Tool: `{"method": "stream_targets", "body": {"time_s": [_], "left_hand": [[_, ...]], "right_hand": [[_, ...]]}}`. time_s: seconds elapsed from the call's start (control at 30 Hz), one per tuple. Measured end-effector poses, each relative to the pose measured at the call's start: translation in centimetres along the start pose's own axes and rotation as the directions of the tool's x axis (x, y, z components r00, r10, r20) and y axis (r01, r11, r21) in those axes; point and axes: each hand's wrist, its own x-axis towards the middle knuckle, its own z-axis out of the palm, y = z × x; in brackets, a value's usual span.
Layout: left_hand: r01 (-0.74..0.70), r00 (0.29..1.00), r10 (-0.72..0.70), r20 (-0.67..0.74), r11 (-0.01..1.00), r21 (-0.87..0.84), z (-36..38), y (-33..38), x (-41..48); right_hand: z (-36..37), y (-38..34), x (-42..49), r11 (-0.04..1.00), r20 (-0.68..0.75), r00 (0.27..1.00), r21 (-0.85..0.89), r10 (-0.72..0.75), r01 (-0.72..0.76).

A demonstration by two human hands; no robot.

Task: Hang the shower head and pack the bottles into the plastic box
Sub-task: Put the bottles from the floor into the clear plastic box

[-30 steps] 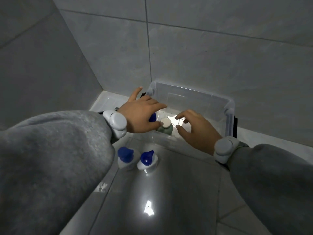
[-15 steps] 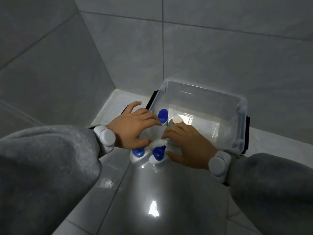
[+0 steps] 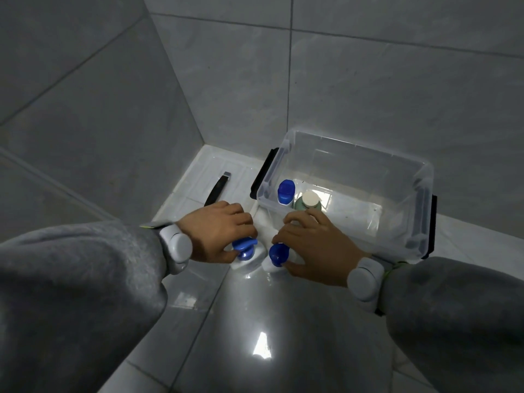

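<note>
Fingers of our left hand (image 3: 218,231) curl round a white bottle with a blue pump top (image 3: 244,249). Our right hand (image 3: 314,245) grips a second white blue-capped bottle (image 3: 279,255). Both stand on the glossy grey tiled floor (image 3: 255,321) just before the clear plastic box (image 3: 422,191), which holds a blue-lidded bottle (image 3: 285,191) and a green cream-capped bottle (image 3: 309,201). Grey tiled walls (image 3: 226,80) meet in a corner. We cannot read any label. Half a second ago our left fingers reached toward the box.

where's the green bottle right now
Head view: the green bottle stands inside the box, in its near-left corner, just right of the blue-capped bottle and just beyond the right hand.
</note>
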Motion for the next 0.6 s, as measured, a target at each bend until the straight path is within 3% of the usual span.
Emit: {"method": "stream_targets", "body": {"time_s": [0.17, 0.6], "left_hand": [[0.025, 1.000, -0.025, -0.008, 0.998, 0.061, 0.4, 0.2, -0.1], [0.084, 0.996, -0.084, -0.023, 0.996, -0.011, -1.1, 1.3, 0.5]], "right_hand": [[0.0, -0.4, 0.0, 1.000, -0.010, 1.000, 0.013, -0.026, 0.026], [-0.7, 0.0, -1.1, 0.997, 0.006, 1.000, 0.075, 0.001, -0.001]]}}
